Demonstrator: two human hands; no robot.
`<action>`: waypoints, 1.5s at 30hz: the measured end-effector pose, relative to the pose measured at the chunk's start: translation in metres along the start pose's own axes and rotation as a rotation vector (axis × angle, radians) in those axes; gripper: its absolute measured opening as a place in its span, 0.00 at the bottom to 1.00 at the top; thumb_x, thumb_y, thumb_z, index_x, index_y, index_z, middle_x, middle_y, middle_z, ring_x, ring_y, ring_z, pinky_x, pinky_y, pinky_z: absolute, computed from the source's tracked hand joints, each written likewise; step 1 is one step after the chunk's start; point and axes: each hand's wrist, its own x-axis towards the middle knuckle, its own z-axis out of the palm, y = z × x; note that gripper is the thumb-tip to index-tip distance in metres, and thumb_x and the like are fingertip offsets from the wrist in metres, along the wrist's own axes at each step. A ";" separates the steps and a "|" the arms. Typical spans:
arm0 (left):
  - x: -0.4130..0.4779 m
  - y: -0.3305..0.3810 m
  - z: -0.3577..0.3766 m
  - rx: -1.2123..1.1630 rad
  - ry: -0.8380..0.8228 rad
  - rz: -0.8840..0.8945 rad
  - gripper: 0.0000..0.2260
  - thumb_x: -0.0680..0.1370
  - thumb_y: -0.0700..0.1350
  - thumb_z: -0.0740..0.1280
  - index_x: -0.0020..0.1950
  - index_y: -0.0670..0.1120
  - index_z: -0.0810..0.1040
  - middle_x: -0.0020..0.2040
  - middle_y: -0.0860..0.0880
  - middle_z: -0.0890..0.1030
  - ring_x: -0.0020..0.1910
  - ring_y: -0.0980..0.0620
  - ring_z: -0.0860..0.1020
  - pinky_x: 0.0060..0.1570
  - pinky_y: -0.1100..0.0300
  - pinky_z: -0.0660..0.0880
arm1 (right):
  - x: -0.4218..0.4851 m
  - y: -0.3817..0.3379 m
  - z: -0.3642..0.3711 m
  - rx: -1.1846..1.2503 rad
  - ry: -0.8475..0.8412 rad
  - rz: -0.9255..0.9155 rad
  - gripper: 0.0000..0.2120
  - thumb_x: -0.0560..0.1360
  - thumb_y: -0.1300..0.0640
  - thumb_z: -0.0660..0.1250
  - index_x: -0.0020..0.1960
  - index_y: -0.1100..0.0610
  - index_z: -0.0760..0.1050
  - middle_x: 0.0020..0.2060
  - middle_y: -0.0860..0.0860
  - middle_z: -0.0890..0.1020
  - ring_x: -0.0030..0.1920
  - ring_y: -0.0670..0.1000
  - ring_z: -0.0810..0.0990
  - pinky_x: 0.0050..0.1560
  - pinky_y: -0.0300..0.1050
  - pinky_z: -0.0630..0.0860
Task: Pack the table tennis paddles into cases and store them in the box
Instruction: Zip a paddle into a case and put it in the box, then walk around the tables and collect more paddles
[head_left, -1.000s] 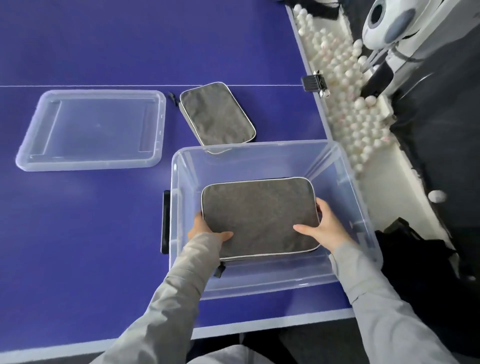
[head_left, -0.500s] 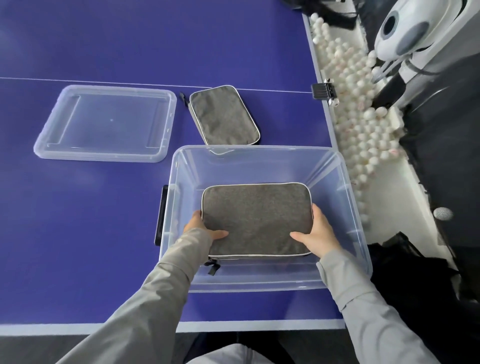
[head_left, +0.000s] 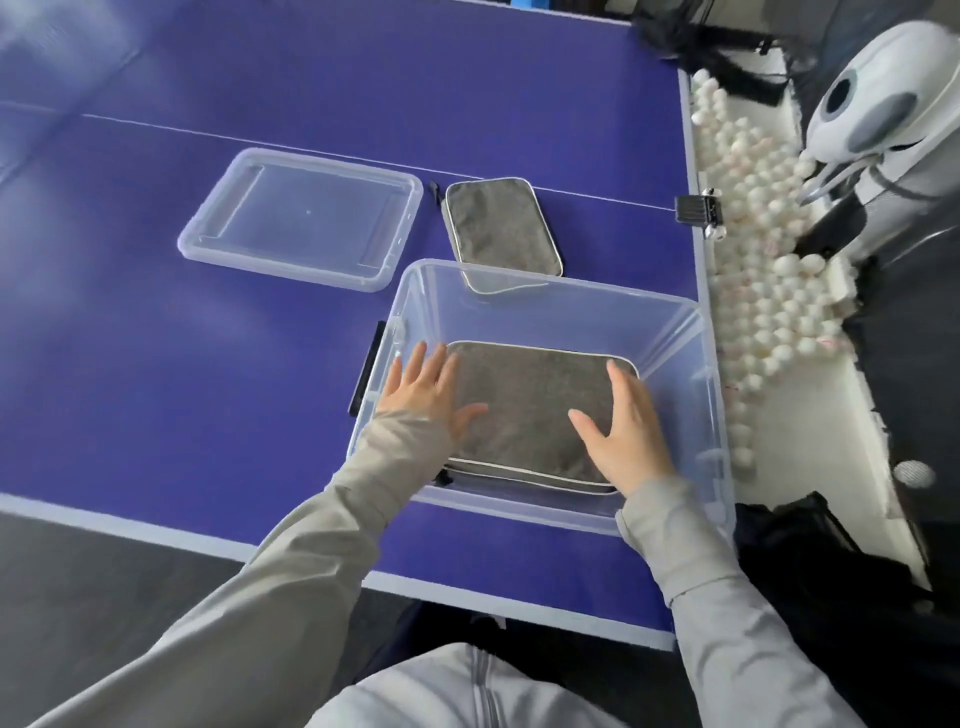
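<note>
"Where is the grey case (head_left: 530, 410)?"

"Flat on the floor of the clear box (head_left: 675, 322), which stands at the near right corner of the blue table (head_left: 208, 364)."

"Which way does it run?"

"Its long axis goes left to right, along the box's near wall. The zipped long edge faces the person, with a dark pull at the near left corner."

"And the hands?"

"The left hand (head_left: 426, 395) is over the case's left end, fingers straight and spread, thumb across the fabric. The right hand (head_left: 623, 436) is the same over the right end. Neither grips anything. I cannot tell whether the palms press down or sit just above."

"Anything else?"

"A second case (head_left: 501, 228) lies on the table just beyond the box's far wall. Its long axis points away from the person, far end leaning slightly left. A clear lid (head_left: 301, 218) lies flat to its left. White balls (head_left: 753, 208) lie heaped past the table's right edge."
</note>
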 end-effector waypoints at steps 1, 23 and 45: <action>-0.007 -0.002 -0.005 0.044 0.027 0.003 0.34 0.77 0.64 0.53 0.77 0.47 0.50 0.78 0.50 0.51 0.77 0.49 0.44 0.73 0.51 0.38 | 0.000 -0.009 0.001 -0.030 -0.009 -0.052 0.34 0.76 0.52 0.66 0.76 0.59 0.54 0.74 0.56 0.59 0.75 0.53 0.56 0.75 0.45 0.53; -0.288 -0.208 0.041 -0.188 -0.042 -0.959 0.34 0.78 0.64 0.50 0.78 0.47 0.48 0.79 0.49 0.46 0.77 0.48 0.44 0.74 0.47 0.45 | -0.111 -0.210 0.228 -0.711 -0.654 -0.976 0.31 0.80 0.44 0.52 0.77 0.55 0.46 0.77 0.52 0.49 0.77 0.52 0.44 0.76 0.54 0.46; -0.591 -0.346 0.162 -0.785 -0.370 -1.531 0.28 0.78 0.65 0.50 0.72 0.49 0.64 0.71 0.49 0.68 0.70 0.48 0.66 0.68 0.50 0.60 | -0.283 -0.326 0.470 -1.314 -1.139 -1.025 0.25 0.80 0.43 0.52 0.74 0.52 0.57 0.69 0.53 0.69 0.68 0.56 0.68 0.65 0.53 0.65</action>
